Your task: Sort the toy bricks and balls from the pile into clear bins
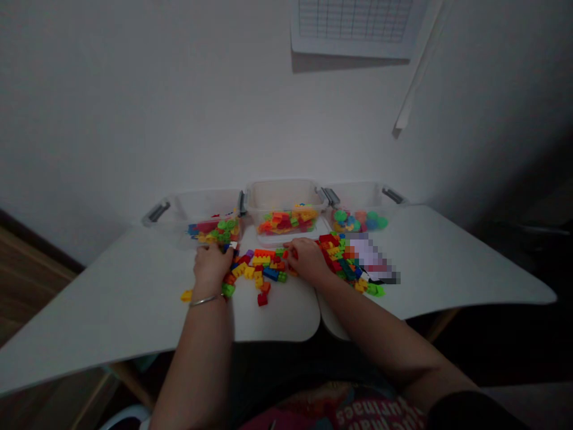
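My left hand [212,264], with a metal bangle at the wrist, reaches over the left end of a spread of toy bricks. Its fingers curl down, and whatever they hold is hidden; a white brick [233,245] lies by its thumb. Toward the middle, my right hand [308,260] pinches a small red toy brick [285,254] between thumb and fingertips. Between the hands lie loose bricks, among them a yellow brick [261,261], a blue brick [271,274] and a red brick [262,299]. A further pile of bricks [333,254] sits beyond my right wrist.
Along the wall stand three clear bins: a left bin [203,200], a middle bin [286,190] and a right bin [358,192], each with colourful pieces inside. A pixelated flat item [371,257] lies right of the pile. The white table [277,322] shows a seam near my right forearm.
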`<action>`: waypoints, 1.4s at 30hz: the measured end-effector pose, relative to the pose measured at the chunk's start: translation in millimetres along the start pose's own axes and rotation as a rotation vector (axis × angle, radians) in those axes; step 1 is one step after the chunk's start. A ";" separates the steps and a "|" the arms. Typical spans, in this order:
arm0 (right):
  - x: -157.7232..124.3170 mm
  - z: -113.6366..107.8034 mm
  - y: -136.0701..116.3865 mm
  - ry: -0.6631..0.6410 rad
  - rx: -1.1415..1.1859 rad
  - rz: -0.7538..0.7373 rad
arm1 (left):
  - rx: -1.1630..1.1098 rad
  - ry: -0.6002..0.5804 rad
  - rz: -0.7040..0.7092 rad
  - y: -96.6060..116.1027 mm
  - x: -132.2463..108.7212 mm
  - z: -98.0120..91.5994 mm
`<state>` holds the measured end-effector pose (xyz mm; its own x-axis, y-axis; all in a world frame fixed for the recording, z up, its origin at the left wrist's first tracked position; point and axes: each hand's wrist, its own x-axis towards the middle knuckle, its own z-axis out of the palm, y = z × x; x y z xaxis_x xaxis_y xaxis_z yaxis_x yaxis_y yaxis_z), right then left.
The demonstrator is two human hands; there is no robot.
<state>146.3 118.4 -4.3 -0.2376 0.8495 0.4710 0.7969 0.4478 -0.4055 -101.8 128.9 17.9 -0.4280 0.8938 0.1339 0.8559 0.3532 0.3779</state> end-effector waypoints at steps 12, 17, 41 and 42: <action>0.8 -2.7 -2.0 0.008 -0.035 0.036 | 0.017 -0.071 0.382 25.5 -5.5 7.2; 0.8 -1.6 -1.8 0.021 -0.056 0.080 | 0.063 -0.020 0.573 45.8 -17.9 -6.3; 41.3 -51.5 5.3 0.560 0.198 0.009 | 0.028 -0.019 0.925 59.2 -36.4 31.7; 48.2 -57.2 8.2 0.558 0.180 0.018 | 0.031 -0.024 0.918 58.9 -36.3 32.0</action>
<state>173.2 147.1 59.9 0.1421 0.6042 0.7841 0.6796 0.5164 -0.5211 -26.6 126.1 5.9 0.4294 0.8323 0.3506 0.8642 -0.4914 0.1079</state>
